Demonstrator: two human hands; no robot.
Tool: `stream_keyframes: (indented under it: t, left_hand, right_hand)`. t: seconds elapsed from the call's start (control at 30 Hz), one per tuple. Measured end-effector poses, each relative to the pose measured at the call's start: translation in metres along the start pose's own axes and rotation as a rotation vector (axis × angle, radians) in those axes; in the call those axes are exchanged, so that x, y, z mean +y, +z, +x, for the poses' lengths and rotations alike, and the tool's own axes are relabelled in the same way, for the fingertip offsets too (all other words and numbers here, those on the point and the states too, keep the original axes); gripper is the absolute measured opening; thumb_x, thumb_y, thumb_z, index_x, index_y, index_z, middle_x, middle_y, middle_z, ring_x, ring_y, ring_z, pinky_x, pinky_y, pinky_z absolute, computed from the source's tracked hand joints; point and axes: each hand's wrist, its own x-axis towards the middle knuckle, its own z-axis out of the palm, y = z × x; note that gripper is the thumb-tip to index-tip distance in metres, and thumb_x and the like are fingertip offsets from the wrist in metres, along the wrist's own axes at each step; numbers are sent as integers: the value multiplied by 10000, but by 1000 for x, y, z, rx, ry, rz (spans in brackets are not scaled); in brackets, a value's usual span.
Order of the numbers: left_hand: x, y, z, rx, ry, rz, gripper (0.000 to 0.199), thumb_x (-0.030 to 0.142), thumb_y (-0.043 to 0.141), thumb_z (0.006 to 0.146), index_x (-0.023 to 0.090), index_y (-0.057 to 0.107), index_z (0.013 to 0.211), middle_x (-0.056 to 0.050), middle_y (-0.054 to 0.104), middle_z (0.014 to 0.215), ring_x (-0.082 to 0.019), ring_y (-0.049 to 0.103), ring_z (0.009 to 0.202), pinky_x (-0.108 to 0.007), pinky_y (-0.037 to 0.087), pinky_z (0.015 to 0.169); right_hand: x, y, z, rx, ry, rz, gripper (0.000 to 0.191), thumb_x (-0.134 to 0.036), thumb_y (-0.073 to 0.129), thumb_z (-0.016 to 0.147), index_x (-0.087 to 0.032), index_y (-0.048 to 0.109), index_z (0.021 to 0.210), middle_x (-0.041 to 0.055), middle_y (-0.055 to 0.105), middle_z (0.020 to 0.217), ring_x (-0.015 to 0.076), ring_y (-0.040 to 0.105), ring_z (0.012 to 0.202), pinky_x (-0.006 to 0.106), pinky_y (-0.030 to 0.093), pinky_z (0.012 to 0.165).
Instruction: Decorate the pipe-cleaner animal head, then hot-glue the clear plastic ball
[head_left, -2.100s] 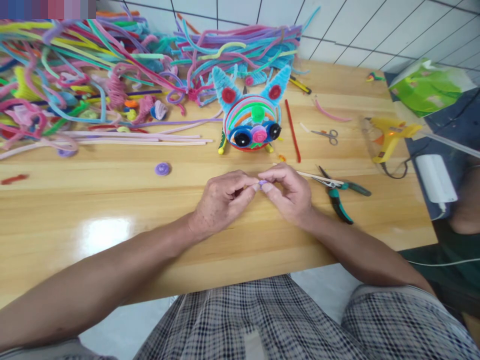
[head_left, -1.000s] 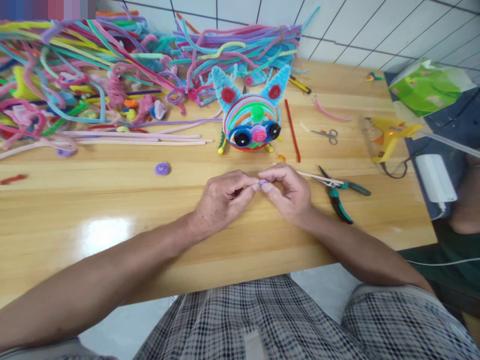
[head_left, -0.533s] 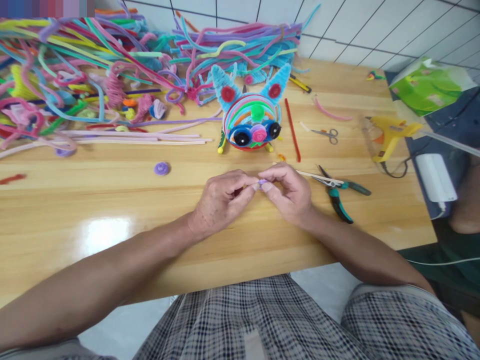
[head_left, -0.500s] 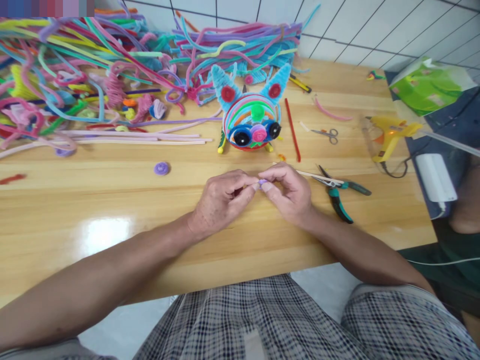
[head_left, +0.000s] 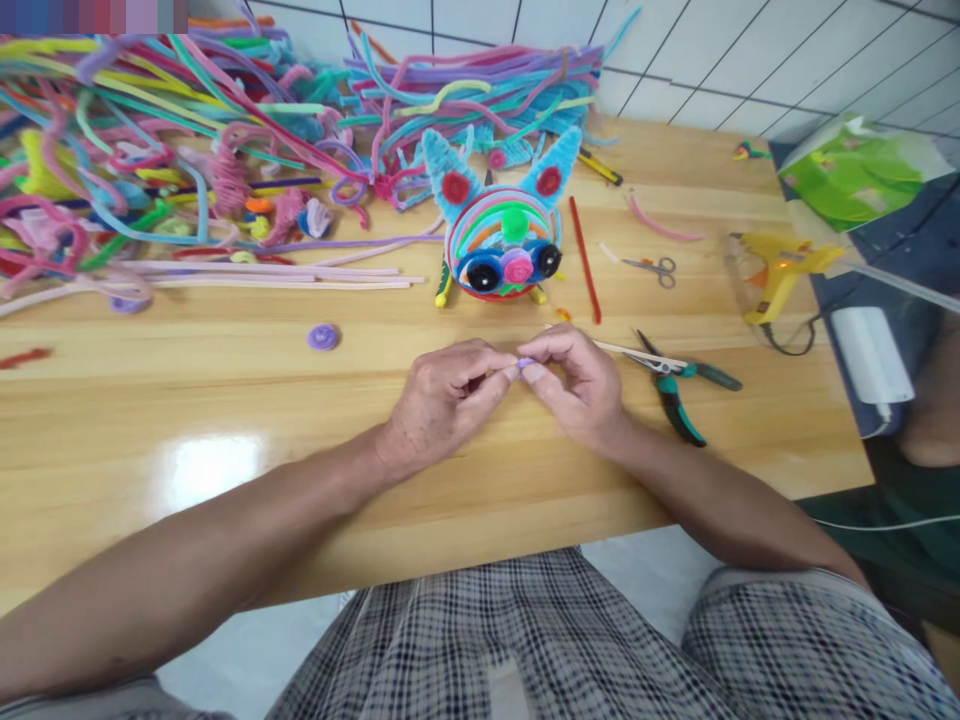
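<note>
Fingertips of my left hand [head_left: 454,400] and my right hand [head_left: 577,385] meet over a small purple pipe cleaner piece [head_left: 524,364], pinched between them and mostly hidden. Both hands are closed on it just above the wooden table. Beyond them stands a colourful pipe cleaner animal [head_left: 495,240] with blue ears, black eyes and a pink nose. To the left of my hands lies a coiled purple pipe cleaner disc [head_left: 323,337]. A pale stick-like strip [head_left: 637,353] runs from behind my right hand across the pliers [head_left: 667,375].
Pipe cleaners [head_left: 480,90] are heaped along the back and left. At right lie scissors [head_left: 654,268], a yellow glue gun [head_left: 784,268] with its cable, a white power bank-like box [head_left: 872,355] and a green bag [head_left: 851,180]. A red pipe cleaner [head_left: 585,260] lies beside the animal.
Almost nothing differs. The purple piece and the right thumb have shifted very slightly between my fingertips.
</note>
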Motion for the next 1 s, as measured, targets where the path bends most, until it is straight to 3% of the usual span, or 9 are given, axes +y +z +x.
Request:
stream_keyframes:
  t: [0.17, 0.37, 0.57, 0.7, 0.87, 1.0]
  left_hand:
    - [1, 0, 0, -4, -5, -10, 140, 111, 703, 1014, 182, 821, 1037, -51, 809, 873, -125, 733, 758, -221, 563, 697]
    - [0, 0, 0, 9, -2, -19, 139, 113, 708, 1010, 183, 825, 1032, -49, 811, 871, -125, 738, 759, -218, 563, 700]
    - [0, 0, 0, -6, -34, -16, 122, 170, 705, 1028, 187, 826, 1031, -53, 819, 878, -132, 730, 742, -235, 569, 696]
    - [0, 0, 0, -1, -17, -15, 132, 163, 693, 1031, 187, 823, 1029, -49, 812, 867, -128, 726, 744, -231, 563, 699]
    - [0, 0, 0, -3, -27, -13, 122, 128, 709, 1014, 169, 822, 1036, -57, 808, 872, -123, 724, 742, -215, 545, 677]
    - [0, 0, 0, 6, -9, -11, 128, 142, 704, 1020, 180, 825, 1032, -52, 805, 858, -128, 721, 733, -224, 550, 681]
  right_hand:
    - [-1, 0, -1, 0, 38, 2, 159, -222, 708, 1013, -264, 709, 1166, 0, 716, 950, 141, 708, 861, 302, 589, 774]
    - [-1, 0, 1, 0, 16, -8, 57, -252, 703, 1016, -253, 707, 1074, -4, 707, 899, 138, 686, 803, 298, 575, 733]
    - [-1, 0, 1, 3, 83, -17, 153, -309, 708, 1013, -260, 705, 1158, 12, 734, 944, 149, 694, 826, 310, 588, 742]
    - [-2, -1, 2, -16, 22, -36, 58, -293, 698, 1020, -253, 717, 1058, 13, 730, 900, 150, 674, 785, 311, 571, 707]
    - [-2, 0, 1, 14, 56, -1, 152, -269, 708, 1015, -261, 697, 1167, 11, 723, 955, 145, 698, 836, 304, 591, 745]
    - [-1, 0, 1, -8, 16, -26, 53, -277, 693, 1023, -256, 700, 1071, 7, 709, 898, 146, 676, 800, 311, 576, 725]
